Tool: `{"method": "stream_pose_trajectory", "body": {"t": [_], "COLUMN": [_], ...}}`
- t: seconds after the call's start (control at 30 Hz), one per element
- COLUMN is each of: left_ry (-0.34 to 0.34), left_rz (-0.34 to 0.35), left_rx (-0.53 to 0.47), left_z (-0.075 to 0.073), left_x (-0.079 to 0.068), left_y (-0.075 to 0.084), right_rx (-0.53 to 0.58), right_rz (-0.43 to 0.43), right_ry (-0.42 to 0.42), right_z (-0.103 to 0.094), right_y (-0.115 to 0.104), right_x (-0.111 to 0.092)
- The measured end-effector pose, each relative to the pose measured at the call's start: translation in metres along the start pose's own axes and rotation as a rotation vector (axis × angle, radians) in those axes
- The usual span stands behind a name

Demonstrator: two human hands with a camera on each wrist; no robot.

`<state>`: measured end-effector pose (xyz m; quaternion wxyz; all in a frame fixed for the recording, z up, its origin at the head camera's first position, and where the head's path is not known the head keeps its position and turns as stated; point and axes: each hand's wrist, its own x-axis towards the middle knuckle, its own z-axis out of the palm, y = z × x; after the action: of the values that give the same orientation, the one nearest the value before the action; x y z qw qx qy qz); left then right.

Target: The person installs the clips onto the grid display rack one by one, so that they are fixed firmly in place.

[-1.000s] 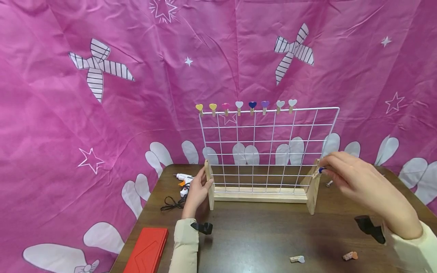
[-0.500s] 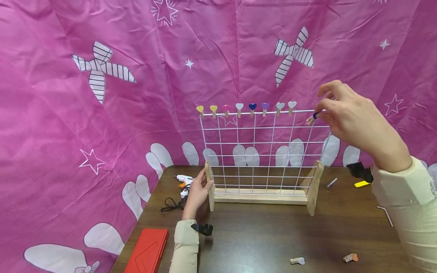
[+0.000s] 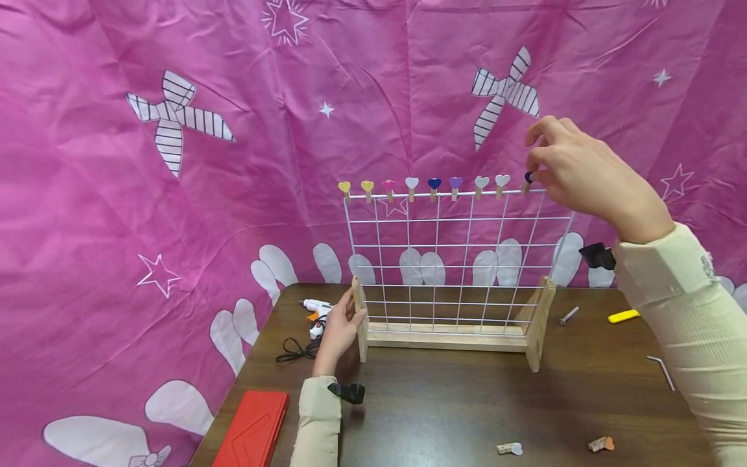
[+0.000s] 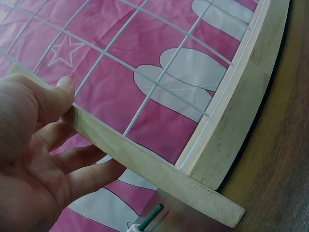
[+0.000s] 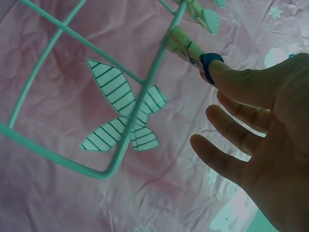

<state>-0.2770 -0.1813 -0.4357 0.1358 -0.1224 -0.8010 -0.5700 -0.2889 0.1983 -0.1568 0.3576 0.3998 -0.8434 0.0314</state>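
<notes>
A white wire grid (image 3: 455,245) stands upright in a wooden base (image 3: 443,341). Along its top wire sits a row of small heart clothespins (image 3: 434,185) in yellow, pink, white, blue and purple. At the right end of that row, my right hand (image 3: 589,172) pinches a dark blue heart clothespin (image 5: 190,50) between thumb and finger, its wooden tip at the top wire. The other fingers of this hand spread apart in the right wrist view. My left hand (image 3: 340,327) grips the left wooden upright (image 4: 130,154), thumb on one side and fingers on the other.
A white glue gun (image 3: 318,307) with a black cord lies left of the rack, and a red box (image 3: 251,428) in front. Two clothespins, one white (image 3: 510,448) and one orange (image 3: 602,444), lie near the front. A bolt (image 3: 569,316), yellow object (image 3: 623,316) and bent rod (image 3: 661,372) lie right.
My right hand has risen from beside the right upright to the top wire and moved slightly left, carrying the blue clothespin. The left hand stays on its upright.
</notes>
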Motion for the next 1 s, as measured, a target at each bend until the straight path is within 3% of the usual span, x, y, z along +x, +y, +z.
{"method": "stream_pose_trajectory", "body": {"t": [0.23,0.4,0.53,0.8,1.0], "left_ry": [-0.006,0.012,0.029,0.044,0.044], "left_rz": [-0.020,-0.033,-0.042,-0.009,-0.016], "left_rx": [0.012,0.011,0.014,0.006,0.007], "left_z": [0.000,0.001,0.002,0.001,0.003], "left_x": [-0.001,0.006,0.010,0.009,0.011], "left_y": [0.000,-0.023,-0.036,-0.036,-0.035], "right_rx": [0.044,0.069,0.081,0.103,0.107], "right_rz": [0.081,0.164,0.195,0.189,0.186], "right_ry": [-0.102,-0.128,-0.079,0.024,0.037], "right_z": [0.004,0.005,0.006,0.007,0.010], "right_y": [0.001,-0.004,-0.007,-0.013,-0.014], "right_x": [0.001,-0.002,-0.012,-0.040,-0.070]}}
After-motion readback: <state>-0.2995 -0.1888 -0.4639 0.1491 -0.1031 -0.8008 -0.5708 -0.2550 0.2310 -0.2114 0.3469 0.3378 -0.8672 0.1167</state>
